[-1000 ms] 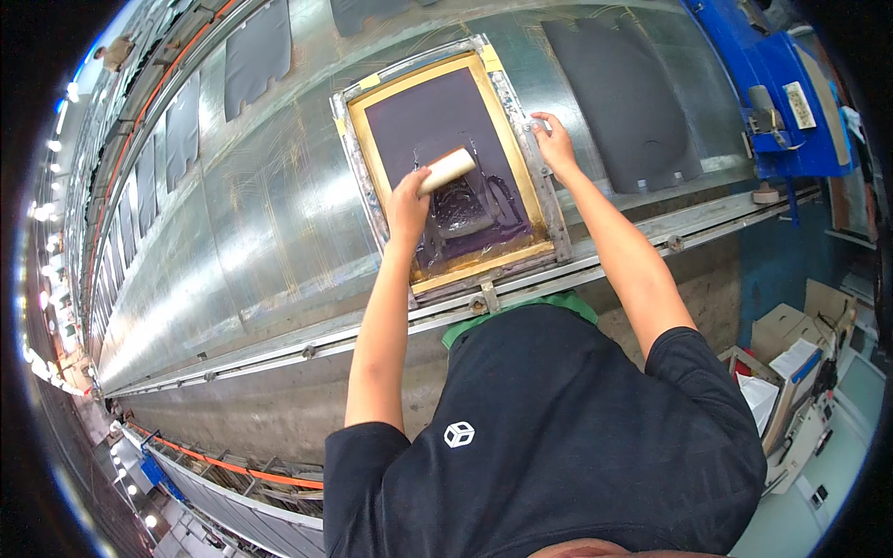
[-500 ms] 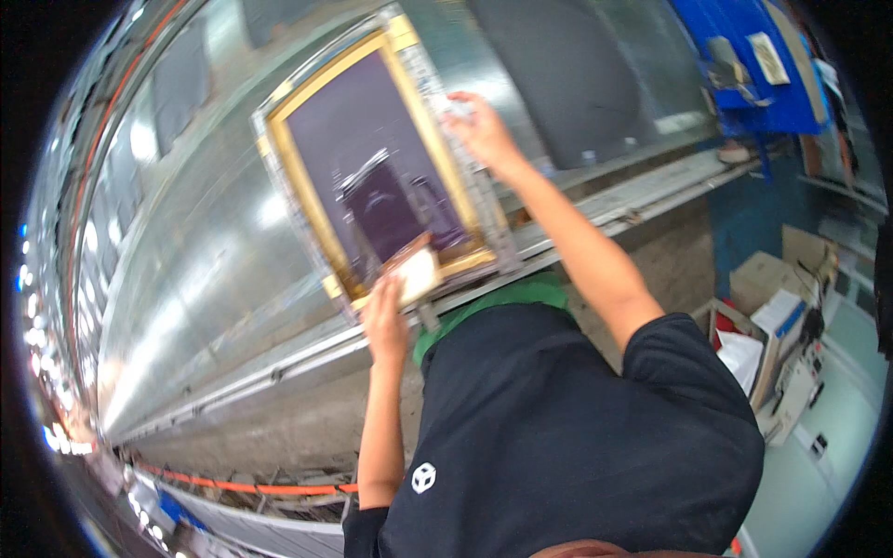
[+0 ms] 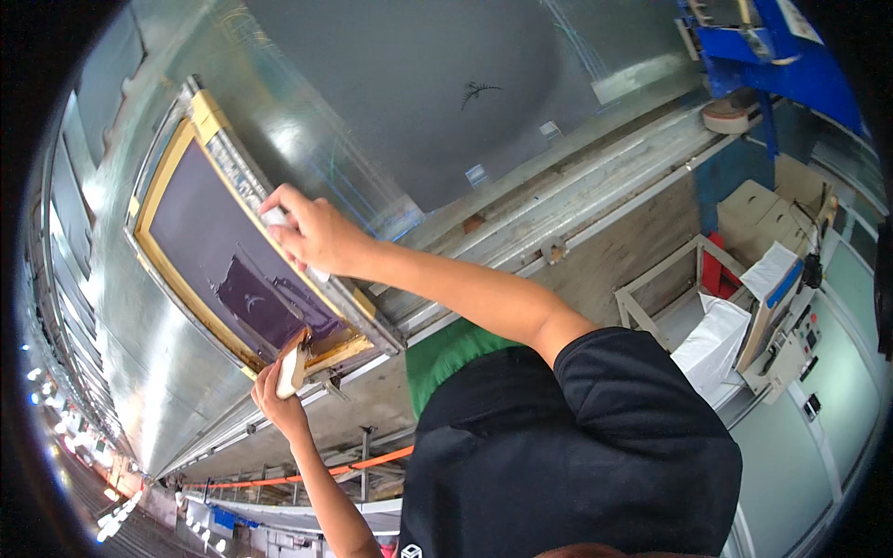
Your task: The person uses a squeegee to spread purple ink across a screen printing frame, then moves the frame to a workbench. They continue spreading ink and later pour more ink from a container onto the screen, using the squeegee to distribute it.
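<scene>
A screen-printing frame (image 3: pixel 170 139), yellow-taped along its inner edges with dark purple mesh, lies at a slant over the metal table at left. Dark, glossy ink (image 3: pixel 246 296) is spread over the mesh's near half. My left hand (image 3: pixel 273 400) grips a squeegee (image 3: pixel 292 370) with a pale handle and an ink-stained blade at the frame's near end. Bent around the frame's right side rail is my right hand (image 3: pixel 321 237). Something white shows between its fingers; what it is I cannot make out. The hand covers part of that rail.
A dark grey panel (image 3: pixel 409 102) bearing a small black fern-like print (image 3: pixel 478 92) lies on the metal table (image 3: pixel 642 76). Metal rails (image 3: pixel 577 219) run along the table's near edge. A blue stand (image 3: pixel 772 65) is at upper right; cartons (image 3: pixel 763 219) and a white-draped box (image 3: pixel 712 339) stand at right.
The frame, the squeegee and both my hands now appear farther left and lower in view. The camera has also turned, and the fern-like print on the grey panel has come into sight.
</scene>
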`<state>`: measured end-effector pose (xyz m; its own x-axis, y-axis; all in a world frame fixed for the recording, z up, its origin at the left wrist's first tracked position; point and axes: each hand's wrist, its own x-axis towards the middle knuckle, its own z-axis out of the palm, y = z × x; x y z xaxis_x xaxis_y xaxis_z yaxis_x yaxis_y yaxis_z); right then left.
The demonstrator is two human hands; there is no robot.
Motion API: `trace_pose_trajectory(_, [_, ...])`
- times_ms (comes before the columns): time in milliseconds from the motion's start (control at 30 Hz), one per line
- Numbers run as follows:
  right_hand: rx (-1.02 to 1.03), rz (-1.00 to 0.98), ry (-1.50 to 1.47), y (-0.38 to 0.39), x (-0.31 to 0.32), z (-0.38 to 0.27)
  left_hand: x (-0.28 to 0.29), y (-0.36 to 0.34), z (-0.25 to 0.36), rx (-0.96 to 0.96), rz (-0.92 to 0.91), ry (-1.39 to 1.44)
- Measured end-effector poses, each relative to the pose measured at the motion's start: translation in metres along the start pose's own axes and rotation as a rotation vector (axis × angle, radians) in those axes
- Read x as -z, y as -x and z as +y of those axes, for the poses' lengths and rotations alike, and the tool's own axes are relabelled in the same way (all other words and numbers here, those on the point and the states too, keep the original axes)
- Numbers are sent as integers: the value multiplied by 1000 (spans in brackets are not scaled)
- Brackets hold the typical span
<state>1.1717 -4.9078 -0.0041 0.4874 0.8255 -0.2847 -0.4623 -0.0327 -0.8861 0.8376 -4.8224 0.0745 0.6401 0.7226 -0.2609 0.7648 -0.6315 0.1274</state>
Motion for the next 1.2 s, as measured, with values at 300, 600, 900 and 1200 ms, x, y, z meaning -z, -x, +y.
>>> trace_pose_trajectory(300, [104,-46,-56,-5,9,15,9,-4,25,66,-89,-28])
trace_pose_trajectory(600, [90,92,-77,2,0,9,4,4,23,139,-76,-18])
trace_pose_trajectory(900, [73,136,-131,4,-16,23,-15,28,13,84,64,10])
trace_pose_trajectory(1200, [12,296,7,6,-35,-20,-44,46,10,46,424,378])
